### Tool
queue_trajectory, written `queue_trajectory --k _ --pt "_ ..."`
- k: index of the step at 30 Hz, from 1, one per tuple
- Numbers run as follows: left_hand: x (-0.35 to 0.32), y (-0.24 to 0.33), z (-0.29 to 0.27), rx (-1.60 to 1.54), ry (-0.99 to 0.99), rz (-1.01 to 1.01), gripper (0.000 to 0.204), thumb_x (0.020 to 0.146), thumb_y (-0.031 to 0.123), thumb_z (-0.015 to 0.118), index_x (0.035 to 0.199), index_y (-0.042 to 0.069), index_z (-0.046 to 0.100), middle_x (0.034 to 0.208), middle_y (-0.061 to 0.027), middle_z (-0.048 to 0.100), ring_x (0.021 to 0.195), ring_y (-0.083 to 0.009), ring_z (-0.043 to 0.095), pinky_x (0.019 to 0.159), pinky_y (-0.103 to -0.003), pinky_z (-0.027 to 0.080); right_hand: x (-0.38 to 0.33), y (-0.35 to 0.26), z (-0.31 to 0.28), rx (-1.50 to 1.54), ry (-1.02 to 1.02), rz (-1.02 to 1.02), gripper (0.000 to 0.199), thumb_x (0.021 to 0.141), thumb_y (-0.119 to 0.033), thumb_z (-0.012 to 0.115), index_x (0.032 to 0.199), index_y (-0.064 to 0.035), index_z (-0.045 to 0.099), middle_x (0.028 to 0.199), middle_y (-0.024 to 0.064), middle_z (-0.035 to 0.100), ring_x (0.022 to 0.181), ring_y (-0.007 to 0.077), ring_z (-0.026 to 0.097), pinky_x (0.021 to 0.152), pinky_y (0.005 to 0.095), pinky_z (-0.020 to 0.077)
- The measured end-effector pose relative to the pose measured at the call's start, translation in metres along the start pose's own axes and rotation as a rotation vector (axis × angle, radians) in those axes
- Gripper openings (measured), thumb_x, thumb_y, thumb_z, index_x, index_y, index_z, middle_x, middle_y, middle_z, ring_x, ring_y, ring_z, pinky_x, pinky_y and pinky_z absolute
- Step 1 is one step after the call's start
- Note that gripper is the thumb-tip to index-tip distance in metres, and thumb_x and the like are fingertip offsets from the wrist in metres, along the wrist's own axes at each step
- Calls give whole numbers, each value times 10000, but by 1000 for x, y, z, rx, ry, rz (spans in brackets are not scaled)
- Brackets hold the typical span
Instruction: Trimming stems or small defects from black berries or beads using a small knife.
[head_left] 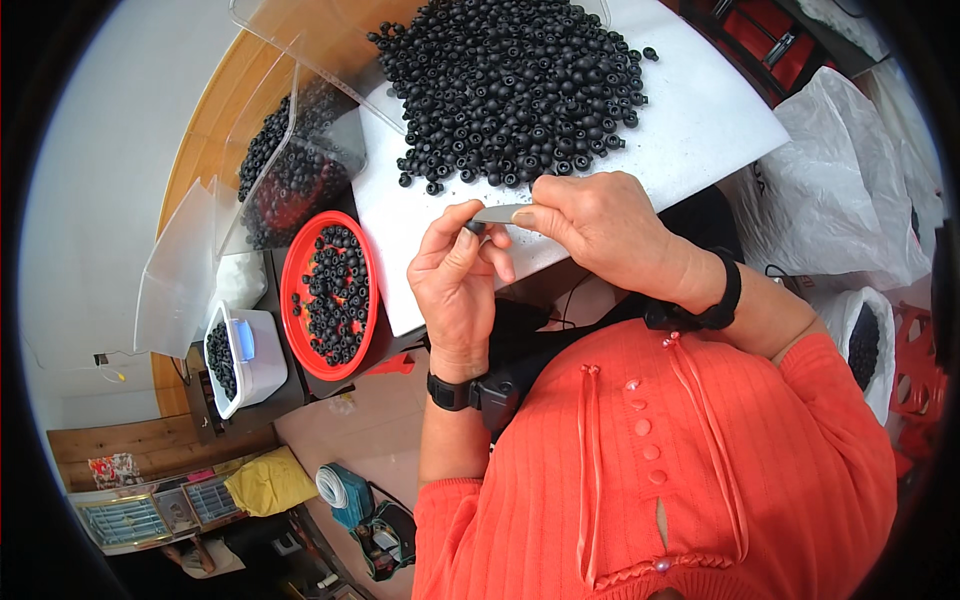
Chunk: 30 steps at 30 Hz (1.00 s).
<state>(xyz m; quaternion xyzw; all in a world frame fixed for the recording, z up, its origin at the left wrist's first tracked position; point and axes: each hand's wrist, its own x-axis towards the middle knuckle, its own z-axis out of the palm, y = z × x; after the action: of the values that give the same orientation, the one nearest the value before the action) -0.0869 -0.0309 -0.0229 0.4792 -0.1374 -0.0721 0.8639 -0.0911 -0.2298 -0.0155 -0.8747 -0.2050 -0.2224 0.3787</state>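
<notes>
My left hand [452, 290] pinches one small black round part [474, 227] between thumb and fingertips. In my right hand [608, 228] is a small knife, its short grey blade [497, 214] lying against or just over that part; its handle is mostly hidden in my fist. Just beyond both hands, a large heap of the same black round parts [515, 85], many showing a hole, spreads over the white tabletop [385, 265]. Left of my left hand stands a red oval tray [290, 290] with more black parts in it.
Clear plastic bins [295, 130] stand at the far left, one with black parts. A white tub [262, 365] with black parts sits near the red tray. To the right are a white plastic bag [830, 180], a white-lined container [880, 310] and a red plastic stool [912, 360].
</notes>
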Motion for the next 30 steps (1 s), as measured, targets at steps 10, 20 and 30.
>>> queue_trajectory --k 10,20,30 --pt "1 -1 4 -13 14 14 271 983 49 599 1224 -73 625 1053 -155 659 838 -238 631 571 -278 532 -1 -1 0 -13 -5 -29 331 971 -333 623 755 -82 633 576 83 615 554 277 661 494 386 498" --pt "-1 0 5 -33 -6 -13 325 996 64 588 1296 -60 608 994 -186 662 764 -241 640 584 -283 538 -1 2 -1 106 -12 43 349 969 -344 631 753 -71 602 569 119 590 539 319 630 487 418 467" --pt "-1 0 6 23 31 6 304 998 58 577 1275 -62 612 954 -230 670 682 -234 643 631 -298 541 -1 2 -2 76 -9 20 349 970 -348 629 752 -76 612 569 110 597 537 305 637 486 407 473"
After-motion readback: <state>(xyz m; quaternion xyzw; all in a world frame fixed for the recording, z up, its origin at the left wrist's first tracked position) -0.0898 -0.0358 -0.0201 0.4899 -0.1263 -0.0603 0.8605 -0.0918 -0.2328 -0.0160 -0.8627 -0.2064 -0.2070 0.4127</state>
